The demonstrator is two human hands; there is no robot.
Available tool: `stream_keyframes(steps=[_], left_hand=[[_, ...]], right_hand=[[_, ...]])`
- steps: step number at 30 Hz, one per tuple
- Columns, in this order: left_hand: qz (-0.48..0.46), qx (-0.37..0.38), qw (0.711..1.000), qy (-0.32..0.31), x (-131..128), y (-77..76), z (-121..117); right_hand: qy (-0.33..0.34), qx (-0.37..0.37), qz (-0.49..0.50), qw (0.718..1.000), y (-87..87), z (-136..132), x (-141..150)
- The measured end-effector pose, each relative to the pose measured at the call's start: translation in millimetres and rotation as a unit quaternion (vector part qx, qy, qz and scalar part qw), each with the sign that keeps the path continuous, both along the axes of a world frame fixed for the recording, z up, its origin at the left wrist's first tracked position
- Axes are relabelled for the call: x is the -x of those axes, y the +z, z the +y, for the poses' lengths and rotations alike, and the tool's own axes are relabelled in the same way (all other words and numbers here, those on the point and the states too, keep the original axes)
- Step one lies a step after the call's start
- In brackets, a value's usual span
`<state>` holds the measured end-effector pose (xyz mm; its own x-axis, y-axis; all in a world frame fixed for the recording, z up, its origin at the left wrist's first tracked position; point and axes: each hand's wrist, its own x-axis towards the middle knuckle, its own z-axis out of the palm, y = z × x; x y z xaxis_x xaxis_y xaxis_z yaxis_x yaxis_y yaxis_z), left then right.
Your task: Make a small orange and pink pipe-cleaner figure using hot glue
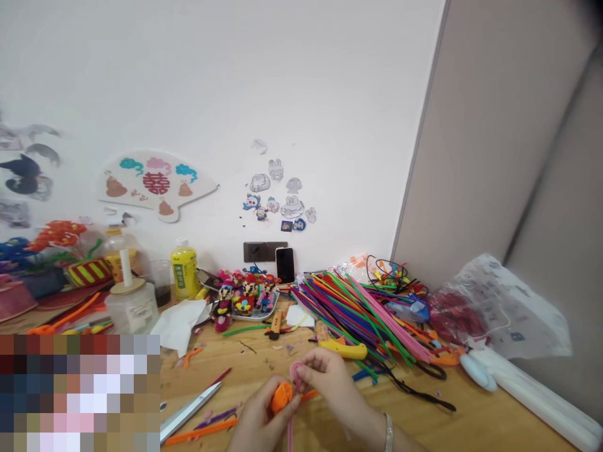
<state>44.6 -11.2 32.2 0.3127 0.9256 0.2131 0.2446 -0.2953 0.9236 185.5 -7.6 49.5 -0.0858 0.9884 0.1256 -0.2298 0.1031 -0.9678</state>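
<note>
My left hand (pixel 264 411) is closed around an orange fuzzy pipe-cleaner ball (pixel 282 398). Just beside the ball, my right hand (pixel 330 380) pinches a pink pipe cleaner (pixel 296 371) bent into a small loop, whose tail hangs down past my left thumb. The two hands meet low in the middle of the view, over the wooden table. Left of them lie a pair of scissors (pixel 188 411), partly cut off by a blurred block, and an orange pipe cleaner (pixel 202 432). Behind my right hand rests a yellow glue gun (pixel 346 349).
A large pile of coloured pipe cleaners (pixel 358 314) spreads at the back right. Several finished figures (pixel 247 294) stand in a tray by the wall, near a phone (pixel 285 265). A yellow bottle (pixel 183 270), a glass jar (pixel 134 307) and a plastic bag (pixel 513 307) stand around.
</note>
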Motion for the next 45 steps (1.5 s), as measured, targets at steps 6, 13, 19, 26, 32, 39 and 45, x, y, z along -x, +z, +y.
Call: stream_keyframes(steps=[6,13,19,26,32,39,45], left_hand=[[0.001,-0.057,0.998,0.013,-4.6,-3.0,-6.7],[-0.031,-0.05,0.997,0.046,-0.7,-2.7,-4.1],[-0.003,-0.051,0.996,0.07,8.4,-1.5,7.4],[0.014,-0.03,0.997,0.07,4.5,-7.5,8.9],[-0.153,0.102,0.977,0.112,0.1,0.5,6.2],[-0.284,0.218,0.927,0.112,-8.0,9.4,-3.3],[-0.281,0.205,0.932,0.099,-11.1,3.3,1.6]], right_hand=[[-0.063,0.001,0.065,0.996,-3.8,-4.6,10.3],[-0.023,0.021,0.006,1.0,-7.9,-4.4,11.2],[-0.006,0.012,-0.034,0.999,-11.4,-4.1,11.9],[0.015,-0.005,-0.004,1.0,-20.8,-2.9,14.4],[0.003,-0.115,-0.146,0.982,-22.5,-9.2,13.8],[-0.096,-0.305,-0.44,0.839,-16.7,-19.2,9.7],[-0.143,-0.312,-0.453,0.823,-16.5,-19.6,9.7]])
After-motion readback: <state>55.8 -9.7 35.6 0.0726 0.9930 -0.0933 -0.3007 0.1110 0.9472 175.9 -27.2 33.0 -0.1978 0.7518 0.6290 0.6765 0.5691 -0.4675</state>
